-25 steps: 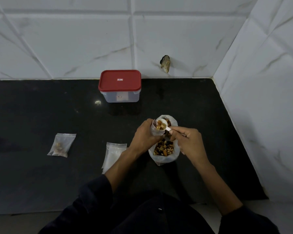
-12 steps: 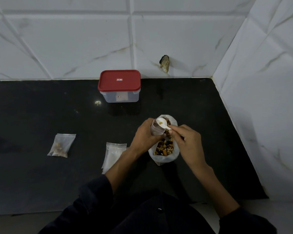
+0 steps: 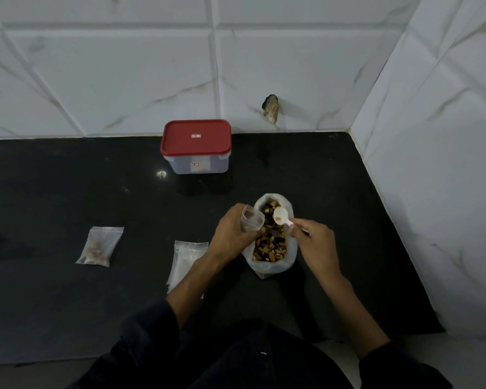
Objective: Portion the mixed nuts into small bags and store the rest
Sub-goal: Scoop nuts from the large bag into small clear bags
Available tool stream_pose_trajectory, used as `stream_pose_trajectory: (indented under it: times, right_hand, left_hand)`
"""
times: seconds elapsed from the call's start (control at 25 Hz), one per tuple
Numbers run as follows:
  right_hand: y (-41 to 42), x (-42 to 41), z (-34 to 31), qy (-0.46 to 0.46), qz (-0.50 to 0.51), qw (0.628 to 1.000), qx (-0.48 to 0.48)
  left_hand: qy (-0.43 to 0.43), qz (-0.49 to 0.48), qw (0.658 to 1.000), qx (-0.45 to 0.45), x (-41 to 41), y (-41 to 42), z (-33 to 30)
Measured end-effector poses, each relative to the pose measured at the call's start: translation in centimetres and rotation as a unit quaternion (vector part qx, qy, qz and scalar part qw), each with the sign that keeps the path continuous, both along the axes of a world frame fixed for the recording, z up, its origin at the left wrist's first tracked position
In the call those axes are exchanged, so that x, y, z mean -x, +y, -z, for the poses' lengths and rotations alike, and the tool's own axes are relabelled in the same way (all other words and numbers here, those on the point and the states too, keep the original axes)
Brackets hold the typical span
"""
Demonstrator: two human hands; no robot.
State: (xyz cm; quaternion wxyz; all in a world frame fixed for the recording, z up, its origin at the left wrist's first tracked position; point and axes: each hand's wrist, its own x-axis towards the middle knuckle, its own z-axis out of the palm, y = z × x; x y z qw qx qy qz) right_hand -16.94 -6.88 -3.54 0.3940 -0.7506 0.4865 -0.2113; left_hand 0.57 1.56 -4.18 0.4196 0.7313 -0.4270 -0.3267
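Observation:
A large open plastic bag of mixed nuts stands on the black counter. My left hand grips a small clear bag, held open just left of the big bag's mouth. My right hand pinches the handle of a white spoon, whose bowl hovers over the nuts with one small piece in it. A stack of empty small bags lies left of my left forearm. One filled small bag lies further left.
A clear storage box with a red lid stands closed at the back by the tiled wall. A white tiled side wall bounds the counter on the right. My dark sleeves fill the bottom of the view.
The spoon held nuts over the small bag a second ago; now it is nearly empty and has moved right, over the big bag. My left hand has shifted the small bag slightly left.

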Motion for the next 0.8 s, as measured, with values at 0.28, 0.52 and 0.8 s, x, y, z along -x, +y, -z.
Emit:
stream_pose_trajectory:
  times: [0.28,0.52,0.8]
  right_hand:
    - [0.3,-0.6,1.3,0.190,-0.089,0.973,0.101]
    - [3.0,-2.8,-3.3,-0.069,-0.130,0.987,-0.064]
    - [4.2,-4.6,-4.0,-0.082,-0.139,0.986,-0.033]
  left_hand:
    - [-0.030,-0.002,1.000,0.003,-0.2,1.0,0.3]
    - [-0.040,0.002,0.998,0.043,-0.1,1.4,-0.6]
    - [0.028,0.041,0.999,0.006,-1.5,3.9,-3.6]
